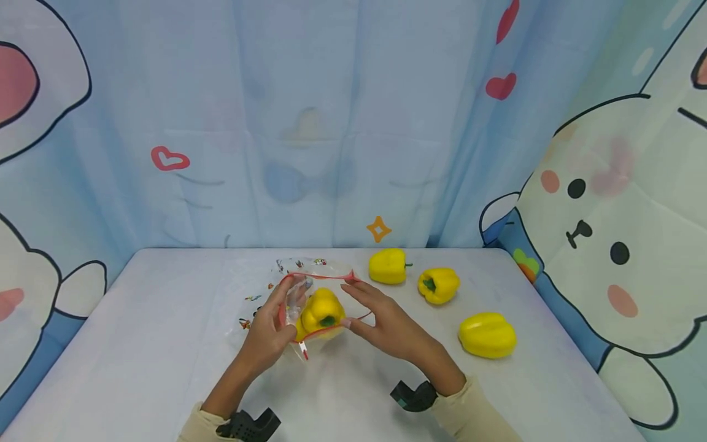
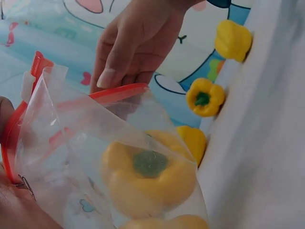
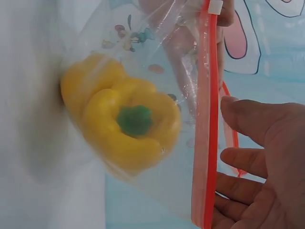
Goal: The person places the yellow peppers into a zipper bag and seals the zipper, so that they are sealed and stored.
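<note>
A clear zip bag (image 1: pixel 331 334) with a red seal and small printed pictures stands with its mouth open. Inside it are yellow bell peppers; one with a green stem (image 3: pixel 133 121) lies against another bell pepper (image 3: pixel 86 78). My left hand (image 1: pixel 267 328) grips the bag's left edge, thumb in front and fingers behind. At the right side of the mouth is my right hand (image 1: pixel 386 319), thumb and fingers apart and fairly straight, with fingertips right at the red rim (image 3: pixel 209 143). No pepper is in either hand.
Three more yellow bell peppers lie on the white-covered table (image 1: pixel 166 344): one at the back (image 1: pixel 386 266), one with its stem facing forward (image 1: pixel 439 285), and one nearer right (image 1: pixel 488 335). A blue cartoon curtain (image 1: pixel 331 123) hangs behind the table.
</note>
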Demonstrator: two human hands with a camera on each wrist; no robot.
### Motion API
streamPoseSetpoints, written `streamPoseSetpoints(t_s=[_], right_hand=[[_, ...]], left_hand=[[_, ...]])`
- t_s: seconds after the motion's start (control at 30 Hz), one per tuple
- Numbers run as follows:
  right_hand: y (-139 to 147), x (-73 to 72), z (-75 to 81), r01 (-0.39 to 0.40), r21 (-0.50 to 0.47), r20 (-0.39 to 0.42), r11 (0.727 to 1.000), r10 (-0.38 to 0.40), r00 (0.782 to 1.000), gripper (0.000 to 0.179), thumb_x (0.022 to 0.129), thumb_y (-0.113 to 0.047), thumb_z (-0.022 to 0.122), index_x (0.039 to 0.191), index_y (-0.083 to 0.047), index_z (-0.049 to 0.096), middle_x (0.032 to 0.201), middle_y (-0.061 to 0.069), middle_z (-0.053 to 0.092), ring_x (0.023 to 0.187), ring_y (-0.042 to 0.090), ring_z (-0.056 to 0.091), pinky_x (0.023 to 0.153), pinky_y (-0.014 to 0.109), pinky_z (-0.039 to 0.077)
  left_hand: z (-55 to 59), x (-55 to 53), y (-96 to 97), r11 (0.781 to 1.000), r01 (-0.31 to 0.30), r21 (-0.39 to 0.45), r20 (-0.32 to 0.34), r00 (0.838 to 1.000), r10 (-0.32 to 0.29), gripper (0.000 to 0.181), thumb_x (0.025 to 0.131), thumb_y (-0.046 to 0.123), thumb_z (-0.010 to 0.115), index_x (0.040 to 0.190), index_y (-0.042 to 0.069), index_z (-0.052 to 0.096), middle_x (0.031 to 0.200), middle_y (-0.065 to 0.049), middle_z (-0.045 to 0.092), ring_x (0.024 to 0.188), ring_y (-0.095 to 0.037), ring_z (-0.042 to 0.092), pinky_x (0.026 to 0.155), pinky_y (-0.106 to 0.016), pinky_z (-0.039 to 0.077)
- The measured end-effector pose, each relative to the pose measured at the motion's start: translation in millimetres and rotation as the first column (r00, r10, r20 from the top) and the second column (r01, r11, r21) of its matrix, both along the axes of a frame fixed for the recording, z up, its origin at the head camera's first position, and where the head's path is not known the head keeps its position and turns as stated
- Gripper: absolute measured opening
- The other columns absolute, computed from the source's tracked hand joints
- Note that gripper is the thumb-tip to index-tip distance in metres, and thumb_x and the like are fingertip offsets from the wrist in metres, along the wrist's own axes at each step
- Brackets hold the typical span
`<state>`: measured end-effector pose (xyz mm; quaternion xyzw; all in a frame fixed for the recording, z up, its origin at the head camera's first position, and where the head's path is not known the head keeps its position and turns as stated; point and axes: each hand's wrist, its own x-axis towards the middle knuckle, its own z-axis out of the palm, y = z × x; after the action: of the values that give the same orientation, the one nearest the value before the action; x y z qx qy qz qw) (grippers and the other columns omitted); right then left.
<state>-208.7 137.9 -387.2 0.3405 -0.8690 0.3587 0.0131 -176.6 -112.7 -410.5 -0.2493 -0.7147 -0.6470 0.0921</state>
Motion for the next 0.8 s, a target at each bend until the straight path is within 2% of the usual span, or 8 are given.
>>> streamPoseSetpoints(t_s=[0.1,0.27,0.37,0.5,0.63,0.8], right_hand=[[0.7,2.7,2.9,-0.004,-0.007,-0.018,1.000,0.004,1.000,0.060,0.093,-0.033,0.064,0.147,-0.013,0.045,0.153,0.003,0.036,0.140,0.020,0.031,0.107,0.043,0.036],[1.2,8.2,8.6,-0.016,0.004,-0.020,1.000,0.016,1.000,0.061,0.095,-0.036,0.060,0.148,-0.014,0.042,0.154,-0.001,0.033,0.141,0.018,0.028,0.108,0.044,0.033],[1.4,12.4,13.6,-0.014,-0.014,-0.032,1.000,0.013,0.999,0.060,0.095,-0.037,0.060,0.149,-0.015,0.042,0.154,-0.001,0.033,0.141,0.019,0.030,0.106,0.045,0.036],[2.2,14.2,16.6,-0.054,-0.027,-0.046,0.998,0.053,0.998,0.058,0.096,-0.035,0.058,0.148,-0.013,0.043,0.151,-0.001,0.039,0.137,0.017,0.037,0.101,0.041,0.043],[4.1,11.3,15.6,-0.120,-0.036,-0.045,0.992,0.119,0.992,0.052,0.097,-0.029,0.058,0.145,-0.012,0.046,0.146,-0.005,0.046,0.132,0.013,0.043,0.101,0.036,0.044],[7.7,7.7,13.0,-0.156,-0.156,-0.094,0.975,0.143,0.985,0.040,0.096,-0.015,0.060,0.136,-0.008,0.057,0.134,-0.003,0.058,0.116,0.013,0.057,0.091,0.031,0.051]], left_hand=[[2.3,0.5,-1.8,1.000,-0.019,-0.002,-0.017,1.000,0.018,0.082,0.073,-0.016,0.042,0.152,-0.003,0.023,0.153,-0.012,0.033,0.136,-0.027,0.038,0.088,-0.016,0.047],[6.0,2.7,-3.0,1.000,-0.029,0.006,-0.022,0.999,0.029,0.083,0.073,-0.016,0.042,0.152,-0.002,0.023,0.154,-0.013,0.032,0.137,-0.027,0.038,0.093,-0.017,0.044],[8.4,4.2,-3.0,0.999,-0.028,0.020,-0.037,0.999,0.029,0.083,0.072,-0.016,0.043,0.152,-0.004,0.021,0.154,-0.015,0.030,0.137,-0.029,0.036,0.100,-0.024,0.037],[9.3,3.6,-3.3,0.998,0.012,0.069,-0.035,0.999,-0.009,0.084,0.072,-0.017,0.041,0.152,-0.005,0.019,0.154,-0.017,0.029,0.137,-0.032,0.036,0.100,-0.030,0.038],[7.7,1.5,-3.5,0.994,0.037,0.100,-0.017,0.999,-0.036,0.082,0.074,-0.018,0.039,0.152,-0.005,0.015,0.154,-0.019,0.028,0.136,-0.033,0.037,0.098,-0.034,0.039],[5.6,0.6,-3.1,0.993,0.039,0.108,-0.002,0.999,-0.039,0.081,0.077,-0.017,0.040,0.152,-0.006,0.014,0.154,-0.019,0.028,0.135,-0.032,0.038,0.098,-0.036,0.039]])
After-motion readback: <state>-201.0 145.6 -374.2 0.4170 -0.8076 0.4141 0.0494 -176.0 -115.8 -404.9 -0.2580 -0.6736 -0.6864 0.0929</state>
